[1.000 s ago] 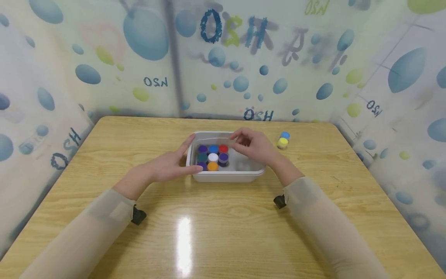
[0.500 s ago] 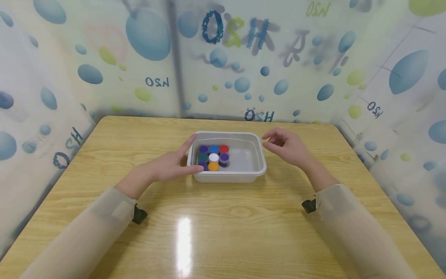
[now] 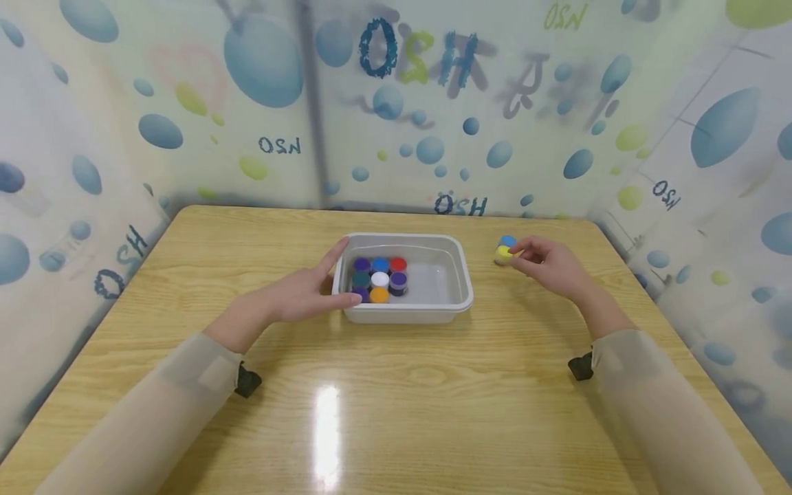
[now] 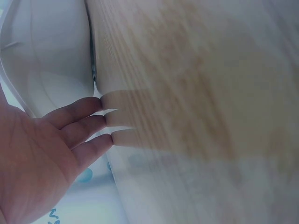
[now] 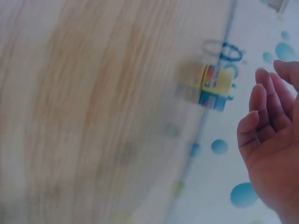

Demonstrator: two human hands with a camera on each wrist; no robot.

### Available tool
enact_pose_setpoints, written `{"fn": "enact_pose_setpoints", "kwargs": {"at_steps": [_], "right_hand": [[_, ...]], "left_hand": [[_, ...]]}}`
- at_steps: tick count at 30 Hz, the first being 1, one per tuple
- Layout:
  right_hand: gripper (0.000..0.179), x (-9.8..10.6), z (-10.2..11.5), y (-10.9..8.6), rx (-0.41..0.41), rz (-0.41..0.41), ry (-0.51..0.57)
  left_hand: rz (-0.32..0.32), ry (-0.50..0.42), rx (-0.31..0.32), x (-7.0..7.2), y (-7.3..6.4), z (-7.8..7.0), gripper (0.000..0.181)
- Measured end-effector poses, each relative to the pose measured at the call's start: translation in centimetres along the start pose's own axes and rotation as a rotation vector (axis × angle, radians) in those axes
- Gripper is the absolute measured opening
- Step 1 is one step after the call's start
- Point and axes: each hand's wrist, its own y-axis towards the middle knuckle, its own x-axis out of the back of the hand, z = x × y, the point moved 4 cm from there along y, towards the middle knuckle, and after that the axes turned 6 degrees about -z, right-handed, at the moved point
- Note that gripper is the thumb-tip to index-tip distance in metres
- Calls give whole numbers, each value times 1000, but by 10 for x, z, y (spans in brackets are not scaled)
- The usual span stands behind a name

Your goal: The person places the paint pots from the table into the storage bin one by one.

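Note:
In the head view a white plastic tub (image 3: 433, 307) holds several small paint pots with coloured lids, among them a white-lidded one (image 3: 380, 280) and an orange-lidded one (image 3: 379, 295), grouped at its left. My left hand (image 3: 300, 292) rests against the tub's left end, thumb along the near rim. The left wrist view shows that hand's fingers (image 4: 88, 130) straight, tips at the table. Right of the tub, my right hand (image 3: 553, 267) reaches towards a yellow-lidded pot (image 3: 503, 256) beside a blue-lidded one (image 3: 508, 240). In the right wrist view, its fingers are loosely bent and apart from both pots.
The wooden table (image 3: 396, 399) extends around the tub, with a bright light reflection at the front. Behind it and at both sides hang pale sheets (image 3: 433, 137) printed with blue and green drops.
My right hand has left the space over the tub and moved right to the yellow-lidded pot, with nothing visible in it. The left hand stays on the tub.

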Motion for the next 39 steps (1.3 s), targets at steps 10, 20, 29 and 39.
{"fn": "enact_pose_setpoints", "kwargs": {"at_steps": [10, 20, 29, 39], "right_hand": [[46, 0, -24, 18, -42, 92, -79], [51, -9, -24, 31, -60, 161, -70], [51, -12, -26, 32, -76, 164, -87], [46, -11, -22, 26, -31, 143, -89]], "left_hand": [[13, 0, 5, 0, 0, -1, 118], [23, -12, -2, 2, -1, -2, 117], [13, -3, 5, 3, -2, -2, 118], [18, 4, 5, 1, -1, -1, 118]]}}
